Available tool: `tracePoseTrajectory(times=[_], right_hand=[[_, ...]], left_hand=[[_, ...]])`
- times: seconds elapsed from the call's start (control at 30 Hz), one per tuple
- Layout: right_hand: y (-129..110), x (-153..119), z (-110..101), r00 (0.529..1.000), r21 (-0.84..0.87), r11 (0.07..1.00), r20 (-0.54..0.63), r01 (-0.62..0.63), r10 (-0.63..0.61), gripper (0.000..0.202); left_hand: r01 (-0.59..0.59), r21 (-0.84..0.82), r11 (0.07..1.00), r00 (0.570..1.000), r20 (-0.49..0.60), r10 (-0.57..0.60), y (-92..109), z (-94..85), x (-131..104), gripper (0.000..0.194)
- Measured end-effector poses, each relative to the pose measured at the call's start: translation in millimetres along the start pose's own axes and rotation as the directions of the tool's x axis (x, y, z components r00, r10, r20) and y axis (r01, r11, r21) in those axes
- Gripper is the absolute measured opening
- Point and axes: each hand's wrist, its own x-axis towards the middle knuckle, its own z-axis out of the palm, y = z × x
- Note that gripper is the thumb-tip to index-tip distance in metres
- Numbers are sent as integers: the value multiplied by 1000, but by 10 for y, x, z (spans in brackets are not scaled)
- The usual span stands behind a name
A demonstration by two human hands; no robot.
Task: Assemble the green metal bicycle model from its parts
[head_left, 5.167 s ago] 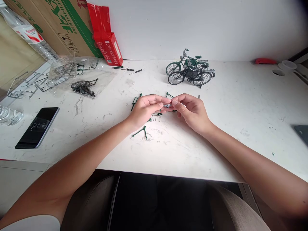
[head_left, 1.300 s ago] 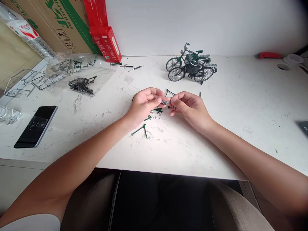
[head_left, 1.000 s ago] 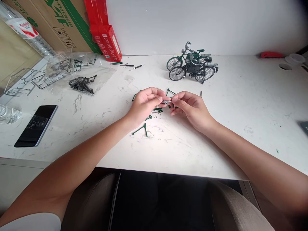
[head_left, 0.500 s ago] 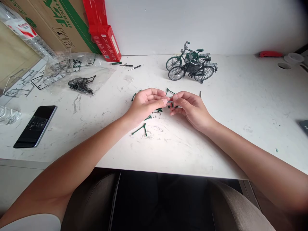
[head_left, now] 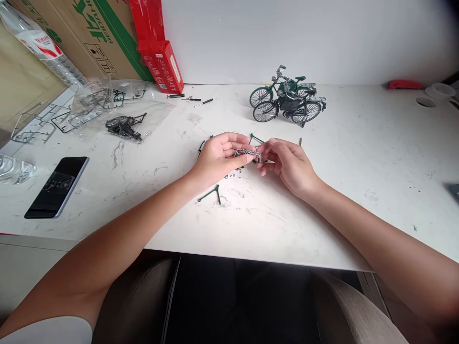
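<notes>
My left hand (head_left: 224,155) pinches a miniature silver handlebar (head_left: 247,152) with green grips between thumb and fingers. The bar lies lengthwise across the fingertips, one grip bent down at its right end. Close against that end is my right hand (head_left: 287,162), its fingers curled together; whatever they may hold is hidden. Behind and between the hands, a green frame part (head_left: 253,137) shows in part on the table. Small loose screws (head_left: 234,174) are scattered below the left hand. Nearer to me lies a green forked part (head_left: 216,188).
Two model bicycles (head_left: 267,111) stand behind the hands. Small screwdrivers (head_left: 204,102) lie near a red box (head_left: 167,67). Plastic bags with black parts (head_left: 125,128), a phone (head_left: 57,186), a clear cup (head_left: 16,169) and a bottle (head_left: 43,45) are on the left.
The handlebar has turned so its full width shows above my left thumb. My right fingers have drawn slightly right and off its middle. The view has shifted a little.
</notes>
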Motion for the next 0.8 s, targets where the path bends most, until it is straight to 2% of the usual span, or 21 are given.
tracePoseTrajectory(times=[0.2,0.37,0.47,0.63,0.73,0.8], right_hand=[[-74,-31,-8,994,28,994,5,-110,110,24],[-101,-21,-27,976,132,968,75,-215,207,18],[-111,-23,-25,974,136,965,76,-224,216,21],[-110,-47,-2,991,50,990,33,-130,129,36],[-70,-59,15,999,-86,996,-26,18,-20,40],[-36,-67,22,988,-183,974,-53,134,-146,39]], left_hand=[[-29,-9,1000,999,-43,29,57,7,-4,46],[-61,-53,997,997,-41,59,75,11,-6,49],[-69,-52,996,997,-39,67,71,15,-5,50],[-89,12,996,995,-41,90,46,18,-15,47],[-119,63,991,992,-23,120,11,19,-31,44],[-138,93,986,990,-13,140,-13,20,-40,42]])
